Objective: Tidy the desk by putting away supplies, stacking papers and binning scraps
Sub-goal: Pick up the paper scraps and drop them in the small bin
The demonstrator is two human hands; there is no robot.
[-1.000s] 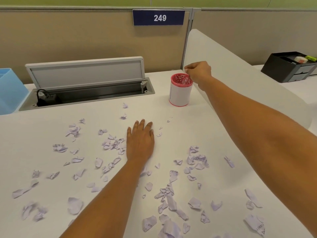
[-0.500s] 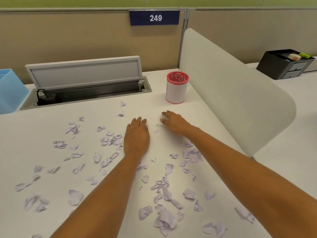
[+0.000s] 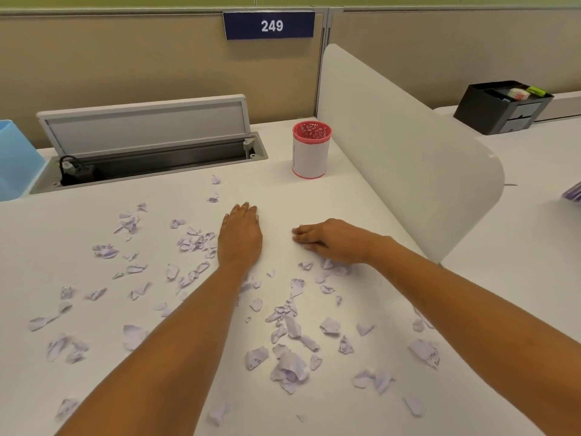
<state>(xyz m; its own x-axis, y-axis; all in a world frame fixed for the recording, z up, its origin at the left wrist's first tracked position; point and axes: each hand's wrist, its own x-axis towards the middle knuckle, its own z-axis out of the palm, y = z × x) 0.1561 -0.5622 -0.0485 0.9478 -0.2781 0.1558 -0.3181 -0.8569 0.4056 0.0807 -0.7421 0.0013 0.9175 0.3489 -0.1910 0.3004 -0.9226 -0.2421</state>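
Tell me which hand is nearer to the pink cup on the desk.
Right. The right hand rests on the desk directly before the pink cup; the left hand lies flat farther off to its left.

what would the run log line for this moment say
left hand flat on white desk | right hand palm-down beside torn lilac paper scraps | pink-rimmed white cylindrical cup upright, untouched

White desk (image 3: 276, 190) with scattered paper scraps (image 3: 289, 369), pink-rimmed cup (image 3: 311, 152)

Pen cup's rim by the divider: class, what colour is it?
The pen cup's rim is pinkish red; head view.
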